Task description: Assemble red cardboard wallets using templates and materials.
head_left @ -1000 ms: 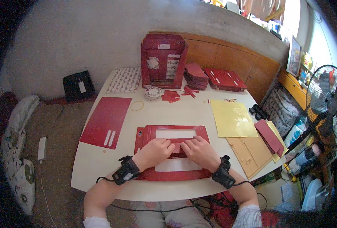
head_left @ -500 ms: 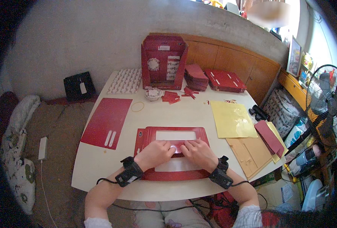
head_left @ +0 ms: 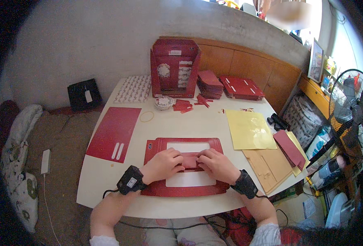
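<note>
At the far edge of the table (head_left: 198, 127) an upright red display box (head_left: 174, 67) stands open toward the person, printed cards showing inside it. Beside it, a small round dish (head_left: 164, 102) holds something too small to tell. Near the front edge lies a flat red die-cut card sheet (head_left: 184, 167) with white window panels. The left hand (head_left: 163, 165) and right hand (head_left: 217, 165), fingers curled narrow, press on a small red flap (head_left: 189, 160) at the sheet's middle, pinching it between them.
</note>
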### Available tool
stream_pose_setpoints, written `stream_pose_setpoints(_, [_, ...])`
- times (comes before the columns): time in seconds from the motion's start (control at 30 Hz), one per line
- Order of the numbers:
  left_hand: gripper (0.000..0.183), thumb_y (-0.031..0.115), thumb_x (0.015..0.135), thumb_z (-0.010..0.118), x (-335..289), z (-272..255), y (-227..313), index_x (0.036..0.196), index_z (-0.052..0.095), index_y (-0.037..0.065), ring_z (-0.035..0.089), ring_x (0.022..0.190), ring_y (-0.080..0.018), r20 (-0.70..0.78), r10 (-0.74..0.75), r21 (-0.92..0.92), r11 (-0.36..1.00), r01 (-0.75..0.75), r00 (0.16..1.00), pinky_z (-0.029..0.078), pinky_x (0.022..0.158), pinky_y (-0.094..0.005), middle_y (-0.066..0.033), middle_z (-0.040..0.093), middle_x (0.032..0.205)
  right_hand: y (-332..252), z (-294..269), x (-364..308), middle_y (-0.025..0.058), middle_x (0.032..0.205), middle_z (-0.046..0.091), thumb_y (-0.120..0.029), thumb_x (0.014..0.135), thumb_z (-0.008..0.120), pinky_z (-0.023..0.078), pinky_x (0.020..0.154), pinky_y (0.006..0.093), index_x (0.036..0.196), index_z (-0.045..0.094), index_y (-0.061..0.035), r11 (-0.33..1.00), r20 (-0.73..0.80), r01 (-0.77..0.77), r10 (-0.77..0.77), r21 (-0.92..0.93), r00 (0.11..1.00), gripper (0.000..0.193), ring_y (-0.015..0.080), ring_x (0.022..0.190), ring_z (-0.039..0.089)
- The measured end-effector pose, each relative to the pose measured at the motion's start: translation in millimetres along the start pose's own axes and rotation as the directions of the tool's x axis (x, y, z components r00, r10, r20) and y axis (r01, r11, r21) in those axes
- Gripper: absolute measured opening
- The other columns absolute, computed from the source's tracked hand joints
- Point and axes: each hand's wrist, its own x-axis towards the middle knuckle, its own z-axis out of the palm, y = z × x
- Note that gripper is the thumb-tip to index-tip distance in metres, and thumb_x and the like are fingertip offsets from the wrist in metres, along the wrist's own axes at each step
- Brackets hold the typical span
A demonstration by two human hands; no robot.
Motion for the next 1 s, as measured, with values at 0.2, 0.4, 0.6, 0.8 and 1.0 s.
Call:
stream_pose_setpoints(0.2, [0.021, 0.017, 0.078, 0.073, -2.5, -0.7, -4.3, 0.085, 0.062, 0.001, 0.062, 0.093, -0.032, -0.038, -0.012, -0.064, 0.998, 0.009, 0.999, 0.052, 0.083, -0.0404, -0.0142, 0.064, 0.099, -1.9, -0.8, 1.0, 0.0109, 0.1, 0.058, -0.009, 0.083, 0.065, 0.05, 0.081, 0.0387, 0.099, 0.06, -0.0034, 0.996, -0.035, -0.02, 0.023, 0.088, 0.999, 0.017, 0.0306, 0.094, 0.058])
stream_pose_setpoints(0.4, [0.012, 0.012, 0.077, 0.071, -4.6, -9.1, -13.8, 0.085, 0.066, 0.004, 0.058, 0.094, -0.0303, -0.016, 0.006, -0.102, 0.995, -0.008, 1.0, 0.049, 0.082, -0.0397, -0.0116, 0.06, 0.094, -1.1, -0.2, 0.4, 0.0113, 0.099, 0.057, -0.009, 0.083, 0.065, 0.049, 0.081, 0.0393, 0.097, 0.059, -0.0027, 0.999, -0.037, -0.022, 0.023, 0.031, 0.999, 0.017, 0.0311, 0.093, 0.056])
stream_pose_setpoints(0.6, [0.01, 0.01, 0.076, 0.07, -5.7, -8.1, -16.5, 0.084, 0.066, 0.005, 0.056, 0.093, -0.0296, 0.029, -0.051, -0.188, 0.981, 0.056, 0.998, 0.046, 0.08, -0.0399, -0.0103, 0.058, 0.091, -2.0, -0.2, 0.8, 0.0111, 0.097, 0.057, -0.01, 0.083, 0.066, 0.049, 0.08, 0.0394, 0.096, 0.059, -0.0031, 1.0, -0.042, -0.006, 0.006, 0.012, 0.999, 0.016, 0.0306, 0.092, 0.056])
stream_pose_setpoints(0.8, [0.011, 0.011, 0.077, 0.07, -5.4, -9.6, -14.9, 0.086, 0.066, 0.006, 0.057, 0.093, -0.029, 0.033, -0.055, -0.185, 0.981, 0.06, 0.998, 0.045, 0.081, -0.0401, -0.0095, 0.058, 0.092, -1.5, -0.5, 0.5, 0.0107, 0.098, 0.057, -0.009, 0.083, 0.066, 0.049, 0.08, 0.0385, 0.096, 0.059, -0.0039, 1.0, -0.038, -0.014, 0.015, 0.013, 0.999, 0.016, 0.03, 0.092, 0.056])
stream_pose_setpoints(1.0, [0.012, 0.011, 0.081, 0.067, -7.7, -3.3, -20.9, 0.092, 0.064, 0.009, 0.055, 0.094, -0.0283, -0.071, -0.14, -0.106, 0.986, 0.133, 0.988, 0.04, 0.086, -0.0409, -0.0076, 0.061, 0.091, 2.6, 3.4, -0.8, 0.0109, 0.1, 0.058, -0.008, 0.082, 0.067, 0.048, 0.082, 0.0393, 0.098, 0.059, -0.005, 0.995, -0.078, -0.026, 0.034, 0.101, 0.996, 0.018, 0.0318, 0.094, 0.056])
